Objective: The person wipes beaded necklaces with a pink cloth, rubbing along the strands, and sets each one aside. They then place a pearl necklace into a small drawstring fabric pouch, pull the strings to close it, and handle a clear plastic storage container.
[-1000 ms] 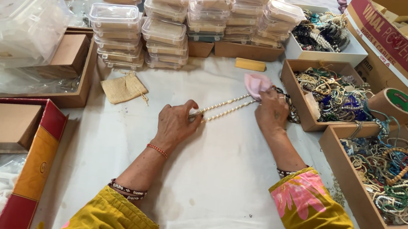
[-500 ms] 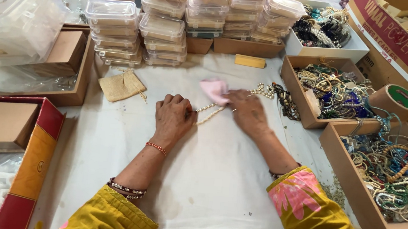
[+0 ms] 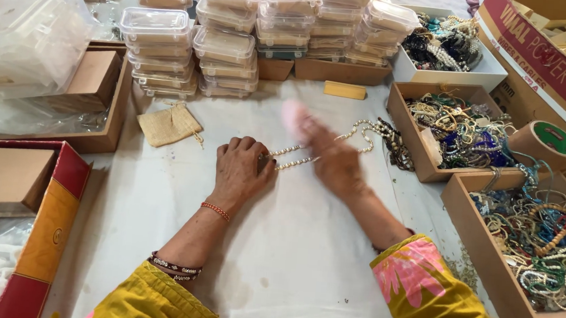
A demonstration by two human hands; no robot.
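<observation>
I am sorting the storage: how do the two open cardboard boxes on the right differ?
The far box holds mostly gold and dark blue pieces; the near box holds more green, blue and wooden beads. The near box runs off the picture's edge; the far box shows whole. Both are brown, open-topped and full of jewellery.

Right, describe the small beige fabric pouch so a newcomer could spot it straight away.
Start at the white cloth-covered table and look to its far left part, just in front of the stacks of clear plastic lidded boxes. There lies the small beige fabric pouch, beyond the left hand. It is the only soft, flat, woven thing there, with a drawstring.
</observation>
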